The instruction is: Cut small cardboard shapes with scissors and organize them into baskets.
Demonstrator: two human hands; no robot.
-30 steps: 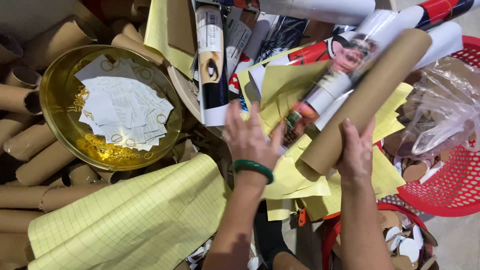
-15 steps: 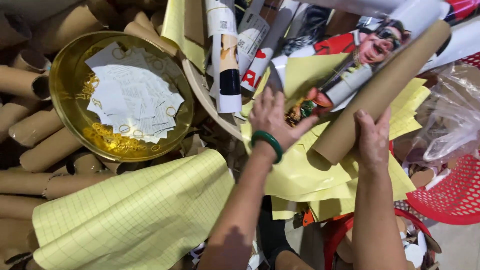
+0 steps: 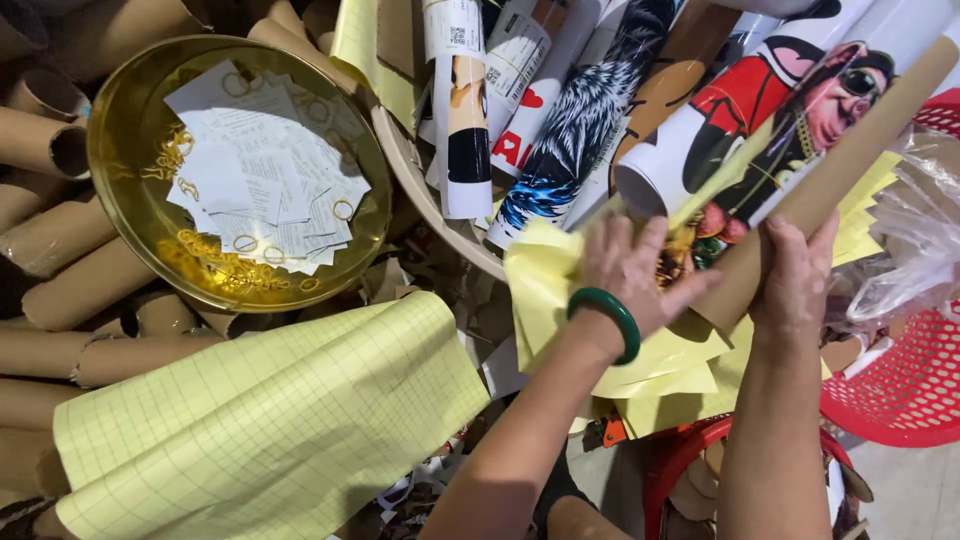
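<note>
The floor or table underneath is almost wholly hidden; only a grey patch of bare ground (image 3: 905, 490) peeps out at the near right corner, and nothing of the room beyond the heap can be seen. Both forearms run off the near edge, so elbows and body are out of view. The left hand (image 3: 632, 275), with a green bangle (image 3: 606, 318) on its wrist, lies flat with fingers spread on a printed poster roll (image 3: 770, 140), and its palm covers the spot where the print meets the yellow backing sheets (image 3: 545, 275), so the exact contact there is hard to make out. The right hand (image 3: 795, 275) is wrapped round the near end of a long brown cardboard tube (image 3: 850, 160), which slants away to the far right and is cut off at the frame's edge; the fingertips curl out of sight behind it. More rolled prints (image 3: 520, 90) lean over a pale basin rim (image 3: 430, 200) in the far middle, their tops cropped. To the left sits a round gold tray (image 3: 115, 190) holding white paper slips (image 3: 265, 170) and small gold rings, too fine to count. Bare cardboard tubes (image 3: 70, 270) are stacked along the left side. A big yellow gridded sheet (image 3: 270, 420) spreads in the near left. On the right, crumpled clear plastic (image 3: 910, 260) partly veils a red mesh basket (image 3: 915, 385).
</note>
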